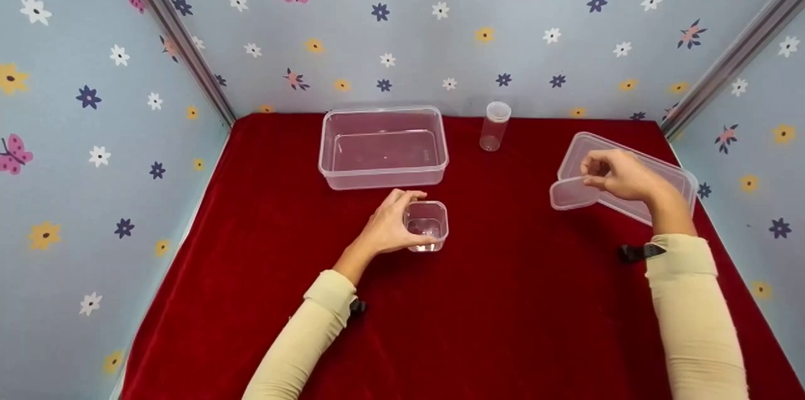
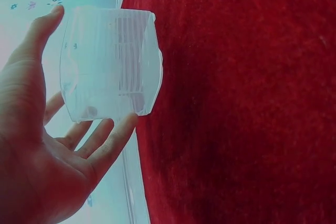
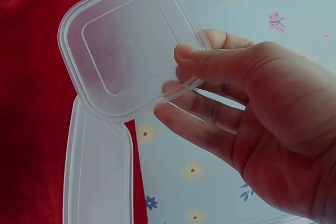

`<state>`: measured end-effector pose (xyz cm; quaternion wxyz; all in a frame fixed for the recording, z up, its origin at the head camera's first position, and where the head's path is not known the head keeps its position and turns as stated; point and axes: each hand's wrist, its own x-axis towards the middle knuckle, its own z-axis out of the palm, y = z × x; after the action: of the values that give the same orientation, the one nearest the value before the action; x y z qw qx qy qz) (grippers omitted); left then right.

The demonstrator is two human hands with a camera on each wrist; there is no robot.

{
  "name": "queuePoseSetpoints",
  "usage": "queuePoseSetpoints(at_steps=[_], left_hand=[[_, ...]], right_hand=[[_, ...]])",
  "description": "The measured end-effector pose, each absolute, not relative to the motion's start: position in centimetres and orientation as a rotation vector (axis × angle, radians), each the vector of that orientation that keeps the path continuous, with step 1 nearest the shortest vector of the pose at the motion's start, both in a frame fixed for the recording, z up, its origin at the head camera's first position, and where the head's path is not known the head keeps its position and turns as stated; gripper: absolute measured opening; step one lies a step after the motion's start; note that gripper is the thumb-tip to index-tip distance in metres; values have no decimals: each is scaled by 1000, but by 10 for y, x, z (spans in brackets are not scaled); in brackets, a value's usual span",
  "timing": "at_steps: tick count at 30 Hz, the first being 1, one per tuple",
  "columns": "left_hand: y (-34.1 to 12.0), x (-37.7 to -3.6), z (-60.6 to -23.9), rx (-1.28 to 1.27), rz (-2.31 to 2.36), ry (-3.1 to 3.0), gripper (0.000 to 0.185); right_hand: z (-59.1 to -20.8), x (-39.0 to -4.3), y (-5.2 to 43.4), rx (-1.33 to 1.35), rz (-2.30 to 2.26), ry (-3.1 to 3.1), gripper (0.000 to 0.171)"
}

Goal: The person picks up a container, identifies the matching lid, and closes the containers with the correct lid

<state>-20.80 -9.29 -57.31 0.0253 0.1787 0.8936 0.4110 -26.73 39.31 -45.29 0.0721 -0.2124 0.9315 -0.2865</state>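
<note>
In the head view my left hand [image 1: 388, 224] grips a small clear plastic container [image 1: 434, 246] between thumb and fingers, its mouth facing up. The left wrist view has the small container [image 2: 107, 64] with fingertips along one side and the thumb at the opposite side. Over on the right, my right hand [image 1: 619, 173] pinches a small translucent lid [image 1: 571, 194] by its edge. Seen from the right wrist, the small lid [image 3: 131, 45] is tilted, thumb on its face and fingers behind. Below it lies a large rectangular lid [image 1: 670, 180], partly hidden by the hand.
A large clear rectangular container [image 1: 383, 180] stands open at the back, left of centre. To its right is a clear cylindrical jar [image 1: 494, 133] with a whitish lid. Red cloth [image 1: 503, 299] covers the table, and flowered walls [image 1: 440, 41] enclose the back and sides.
</note>
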Motion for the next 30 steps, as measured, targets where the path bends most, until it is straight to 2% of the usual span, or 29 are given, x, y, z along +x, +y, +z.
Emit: queuePoseSetpoints(at_steps=[12, 30], left_hand=[[-99, -208, -567, 504, 1249, 2795, 90], [-111, -210, -566, 539, 1394, 2848, 77]], right_hand=[[-452, -269, 389, -736, -891, 2884, 14], [-472, -270, 368, -791, -1275, 2990, 12]])
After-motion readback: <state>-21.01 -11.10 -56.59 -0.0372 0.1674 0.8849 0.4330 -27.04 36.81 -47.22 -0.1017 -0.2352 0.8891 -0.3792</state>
